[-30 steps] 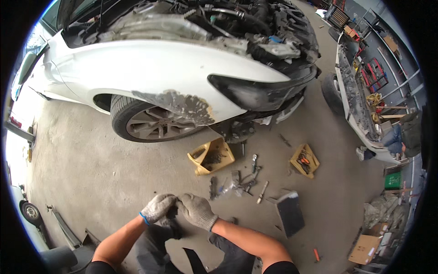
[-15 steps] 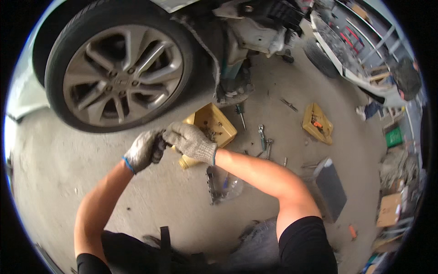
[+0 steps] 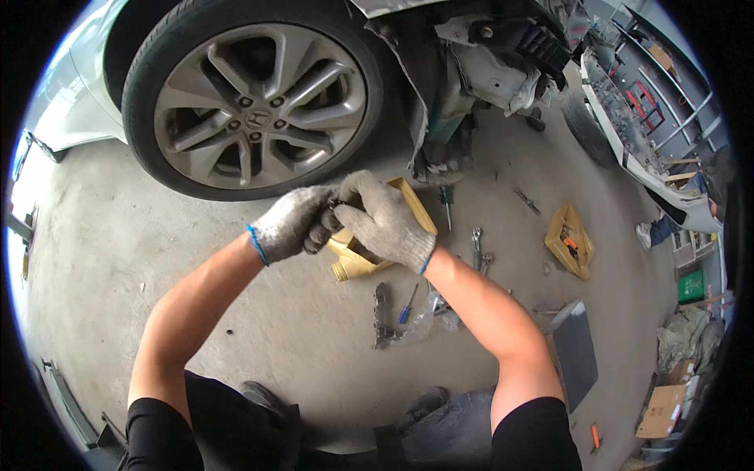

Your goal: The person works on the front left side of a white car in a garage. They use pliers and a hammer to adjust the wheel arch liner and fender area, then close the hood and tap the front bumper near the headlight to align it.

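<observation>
In front of me both my hands, in grey-white knit gloves, meet fingertip to fingertip. My left hand (image 3: 294,225) has its fingers curled and closed. My right hand (image 3: 390,225) pinches toward it from the other side. A small dark thing (image 3: 333,205) shows between the fingertips, too covered to name. Below and partly behind my right hand lies a cut-open yellow jug (image 3: 357,263) with its spout toward me. The car wheel (image 3: 263,118), with a black tyre and grey spoked rim, stands just beyond my hands.
Around the jug lie a green-handled screwdriver (image 3: 446,206), a ratchet (image 3: 477,248), a blue-handled screwdriver (image 3: 406,310) and a dark notched bracket (image 3: 382,318). Farther right are another cut yellow container (image 3: 572,255) and a dark grey panel (image 3: 577,353). The car's exposed front (image 3: 487,74) hangs beyond.
The view has shifted, so the wheel and floor items sit farther right. My joined hands have moved right and a little away, over the jug, and stay closed together.
</observation>
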Demonstrator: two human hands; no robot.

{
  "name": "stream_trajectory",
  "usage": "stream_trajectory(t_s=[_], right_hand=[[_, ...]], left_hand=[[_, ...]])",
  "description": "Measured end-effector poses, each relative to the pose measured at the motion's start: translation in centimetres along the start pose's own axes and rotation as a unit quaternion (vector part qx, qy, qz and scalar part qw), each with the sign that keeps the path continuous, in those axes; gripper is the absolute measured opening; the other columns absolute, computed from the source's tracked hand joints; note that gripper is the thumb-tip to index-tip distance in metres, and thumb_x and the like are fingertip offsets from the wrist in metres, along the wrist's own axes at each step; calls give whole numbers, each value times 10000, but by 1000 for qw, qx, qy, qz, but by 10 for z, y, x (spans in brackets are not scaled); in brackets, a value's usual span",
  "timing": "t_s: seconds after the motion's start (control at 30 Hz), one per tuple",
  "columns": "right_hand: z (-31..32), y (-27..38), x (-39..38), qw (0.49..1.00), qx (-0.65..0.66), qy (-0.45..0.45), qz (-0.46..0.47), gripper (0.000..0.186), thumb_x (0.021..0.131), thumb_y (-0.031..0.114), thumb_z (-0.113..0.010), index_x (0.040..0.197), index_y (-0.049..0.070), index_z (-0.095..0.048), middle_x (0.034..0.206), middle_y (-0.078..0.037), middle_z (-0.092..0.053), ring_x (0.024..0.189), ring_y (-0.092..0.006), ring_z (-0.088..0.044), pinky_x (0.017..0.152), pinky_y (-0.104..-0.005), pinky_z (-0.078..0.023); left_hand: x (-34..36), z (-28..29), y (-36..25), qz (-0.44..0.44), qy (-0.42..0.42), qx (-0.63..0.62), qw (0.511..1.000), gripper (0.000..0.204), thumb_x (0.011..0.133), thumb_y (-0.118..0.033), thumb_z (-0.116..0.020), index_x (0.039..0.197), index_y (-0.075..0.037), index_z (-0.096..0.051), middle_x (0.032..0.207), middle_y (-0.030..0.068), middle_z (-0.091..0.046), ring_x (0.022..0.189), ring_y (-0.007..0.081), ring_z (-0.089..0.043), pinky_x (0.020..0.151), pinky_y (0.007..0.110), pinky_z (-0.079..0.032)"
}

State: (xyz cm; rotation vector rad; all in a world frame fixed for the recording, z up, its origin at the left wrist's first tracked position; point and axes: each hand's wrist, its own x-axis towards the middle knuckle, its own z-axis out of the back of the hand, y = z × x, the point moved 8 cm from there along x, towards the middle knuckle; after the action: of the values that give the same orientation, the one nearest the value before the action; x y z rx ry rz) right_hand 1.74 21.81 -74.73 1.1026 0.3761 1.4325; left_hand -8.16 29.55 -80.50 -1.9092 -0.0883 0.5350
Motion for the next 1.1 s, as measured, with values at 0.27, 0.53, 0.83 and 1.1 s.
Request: stream_trajectory(t_s=[0.27,0.53,0.83,1.1], right_hand=[[-16,-29,-16,991,42,46,-118,212,932,203,-662,1009,24,-576,870,-103,-650,800,-193,-630,734,-348,-513],[-53,-81,-43,980,65,89,-164,204,887,207,-694,950,36,-603,784,-94,-636,725,-181,-613,694,-347,-506],[-174,-125,-191,855,-172,462,-160,378,861,199,-598,1220,81,-584,1073,-225,-686,974,-394,-688,819,-491,-534],[-65,-218,-168,847,-346,361,-181,243,899,194,-498,895,22,-670,894,-221,-713,813,-382,-707,712,-489,-570]], left_hand=[[2,6,14,-1,-39,104,994,411,1053,-398,-453,882,-57,-604,641,27,-557,506,113,-513,467,252,-410],[5,30,75,80,-51,70,993,398,1007,-433,-546,868,-63,-583,649,7,-486,497,117,-465,443,283,-383],[0,92,180,259,-20,447,856,434,940,-425,-582,813,-23,-687,742,77,-690,647,178,-668,616,336,-532],[-14,114,207,339,42,582,738,481,930,-505,-579,837,-58,-731,749,72,-709,687,227,-686,658,380,-533]])
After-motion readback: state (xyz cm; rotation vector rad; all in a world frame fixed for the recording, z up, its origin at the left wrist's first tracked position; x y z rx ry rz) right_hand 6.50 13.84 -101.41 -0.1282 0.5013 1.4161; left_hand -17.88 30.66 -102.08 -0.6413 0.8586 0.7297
